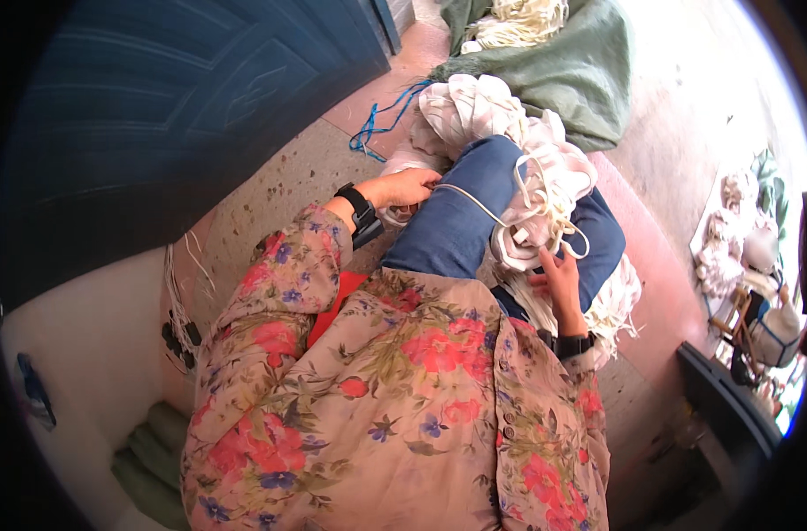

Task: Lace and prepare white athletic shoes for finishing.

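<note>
White cord (463,192) across the blue-trousered left leg (439,226)

The cord runs over the leg's top, from its left side to its right. Left of the leg, the left hand (409,186) is narrowed, fingertips pinching the cord; right of it, the right hand (560,279) is at loose cord loops (556,223) — whether gripping, I cannot tell. Pleated white fabric (470,106) curves around the leg's far end — beyond it lies a green sack (589,97).

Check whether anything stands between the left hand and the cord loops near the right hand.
Yes: the left blue trouser leg lies between the left hand and the cream cord loops; a strand crosses over it. Nothing visible blocks the right hand.
</note>
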`<action>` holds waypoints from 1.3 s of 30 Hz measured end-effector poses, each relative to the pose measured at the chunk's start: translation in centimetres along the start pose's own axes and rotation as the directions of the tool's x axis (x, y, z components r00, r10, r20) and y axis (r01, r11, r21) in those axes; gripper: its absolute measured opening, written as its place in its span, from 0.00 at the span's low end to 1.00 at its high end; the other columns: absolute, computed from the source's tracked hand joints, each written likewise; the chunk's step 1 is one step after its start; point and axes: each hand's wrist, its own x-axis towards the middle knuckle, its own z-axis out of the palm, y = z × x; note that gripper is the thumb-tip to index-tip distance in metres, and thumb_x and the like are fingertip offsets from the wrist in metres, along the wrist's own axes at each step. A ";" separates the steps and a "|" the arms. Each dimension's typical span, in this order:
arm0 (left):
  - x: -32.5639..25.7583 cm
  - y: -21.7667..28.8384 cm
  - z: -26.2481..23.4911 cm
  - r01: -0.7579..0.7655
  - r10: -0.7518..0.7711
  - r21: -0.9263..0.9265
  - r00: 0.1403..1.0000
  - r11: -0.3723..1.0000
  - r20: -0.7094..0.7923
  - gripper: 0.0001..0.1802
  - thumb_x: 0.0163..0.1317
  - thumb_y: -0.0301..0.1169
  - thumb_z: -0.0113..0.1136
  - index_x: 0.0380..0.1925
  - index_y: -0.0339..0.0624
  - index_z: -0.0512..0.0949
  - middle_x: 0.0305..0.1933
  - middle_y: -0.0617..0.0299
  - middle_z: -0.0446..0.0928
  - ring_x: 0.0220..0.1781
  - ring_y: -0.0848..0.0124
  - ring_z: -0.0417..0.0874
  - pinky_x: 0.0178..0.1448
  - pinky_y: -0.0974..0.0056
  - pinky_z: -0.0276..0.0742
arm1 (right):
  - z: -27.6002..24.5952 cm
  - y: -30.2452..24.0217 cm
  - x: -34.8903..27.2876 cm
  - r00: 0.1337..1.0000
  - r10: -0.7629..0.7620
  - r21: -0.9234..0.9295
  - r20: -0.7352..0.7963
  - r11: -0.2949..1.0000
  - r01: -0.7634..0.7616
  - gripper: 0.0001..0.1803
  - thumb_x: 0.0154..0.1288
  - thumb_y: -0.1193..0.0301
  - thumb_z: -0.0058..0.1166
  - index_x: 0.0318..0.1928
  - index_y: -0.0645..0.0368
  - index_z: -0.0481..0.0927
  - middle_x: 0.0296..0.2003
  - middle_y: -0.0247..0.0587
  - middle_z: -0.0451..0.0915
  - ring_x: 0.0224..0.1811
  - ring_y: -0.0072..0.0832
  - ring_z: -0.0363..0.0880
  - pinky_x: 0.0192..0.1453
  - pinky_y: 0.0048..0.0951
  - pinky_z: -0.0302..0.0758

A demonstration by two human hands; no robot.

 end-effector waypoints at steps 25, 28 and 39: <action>-21.8 8.0 -11.1 -0.697 0.138 0.114 -0.021 0.708 -0.990 0.09 0.38 0.29 0.57 0.12 0.33 0.73 0.13 0.61 0.71 0.17 0.79 0.68 0.20 0.69 0.64 | 5.8 -22.4 1.1 0.742 -0.498 0.134 0.449 0.858 0.495 0.34 0.58 0.65 0.51 0.62 0.54 0.50 0.47 0.41 0.71 0.34 0.27 0.77 0.30 0.19 0.72; -24.0 1.3 -8.6 -0.605 -0.019 0.103 -0.191 0.790 -0.981 0.08 0.38 0.29 0.58 0.13 0.33 0.74 0.13 0.62 0.72 0.18 0.79 0.70 0.21 0.70 0.65 | 3.1 -21.1 3.0 0.727 -0.454 0.122 0.515 0.878 0.462 0.32 0.60 0.64 0.48 0.61 0.56 0.51 0.50 0.41 0.69 0.41 0.29 0.75 0.35 0.20 0.71; -42.5 -20.8 -0.6 -0.455 -0.372 0.097 -0.817 0.885 -0.440 0.04 0.43 0.25 0.59 0.18 0.36 0.74 0.17 0.66 0.72 0.21 0.78 0.70 0.25 0.71 0.67 | -12.0 -19.0 11.9 0.904 -0.317 -0.067 0.286 0.935 0.349 0.33 0.56 0.53 0.49 0.60 0.52 0.58 0.55 0.44 0.63 0.51 0.37 0.65 0.50 0.31 0.62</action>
